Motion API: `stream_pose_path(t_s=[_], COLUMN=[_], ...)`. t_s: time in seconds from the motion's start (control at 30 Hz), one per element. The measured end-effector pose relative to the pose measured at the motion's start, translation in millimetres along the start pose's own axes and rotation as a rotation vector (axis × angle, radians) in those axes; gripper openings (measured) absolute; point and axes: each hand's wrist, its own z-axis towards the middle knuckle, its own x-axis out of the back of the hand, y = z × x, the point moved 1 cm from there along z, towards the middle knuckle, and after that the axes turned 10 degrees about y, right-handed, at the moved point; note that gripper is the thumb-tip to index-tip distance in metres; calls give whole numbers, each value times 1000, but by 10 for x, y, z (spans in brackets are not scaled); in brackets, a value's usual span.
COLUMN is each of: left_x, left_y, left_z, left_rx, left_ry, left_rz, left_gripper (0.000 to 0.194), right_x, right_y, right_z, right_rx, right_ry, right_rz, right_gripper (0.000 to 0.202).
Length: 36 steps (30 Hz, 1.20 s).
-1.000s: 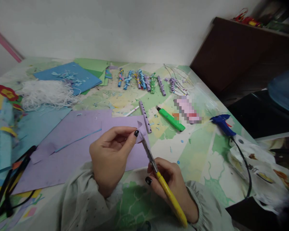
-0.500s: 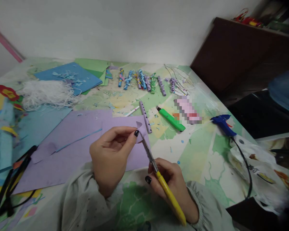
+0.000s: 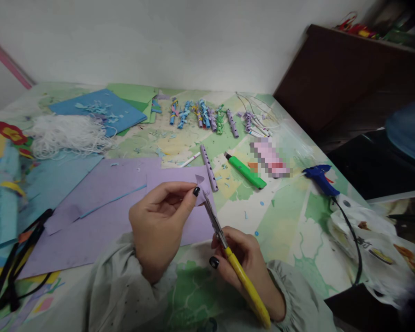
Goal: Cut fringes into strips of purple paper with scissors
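Between the thumb and fingers of my left hand (image 3: 162, 223) is pinched a small piece of purple paper (image 3: 199, 179). My right hand (image 3: 247, 263) grips yellow-handled scissors (image 3: 244, 281), their blades pointing up and left at the edge of that piece. The blades look nearly closed. Beneath both lies a sheet of purple paper (image 3: 197, 230). Just beyond the blades is a purple paper tube (image 3: 208, 167) with dark holes. A green utility knife (image 3: 245, 170) lies to the right of the tube.
Several decorated paper tubes (image 3: 204, 115) lie along the back. White string (image 3: 69, 136) is heaped at the left, by blue foam sheets (image 3: 124, 108). A blue glue gun (image 3: 321, 179) with a black cord and a plastic bag (image 3: 376, 249) are at the right.
The scissors have shifted very slightly down and right, their tips drawing back a little from my left fingertips. My left hand has stayed in place with the paper.
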Motion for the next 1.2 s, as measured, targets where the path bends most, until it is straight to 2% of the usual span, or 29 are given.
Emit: stream_pose_path(t_s=[0.9, 1.2], left_x=[-2, 4], left_y=[0, 0], left_z=[10, 8], left_rx=[2, 17], left_ry=[-1, -9], left_rz=[19, -11], left_gripper=[9, 12], right_x=[-8, -8], right_y=[53, 16], right_z=[-6, 0], right_rx=[-12, -24], right_ry=[42, 23], right_rz=[-90, -39], right_gripper=[8, 10])
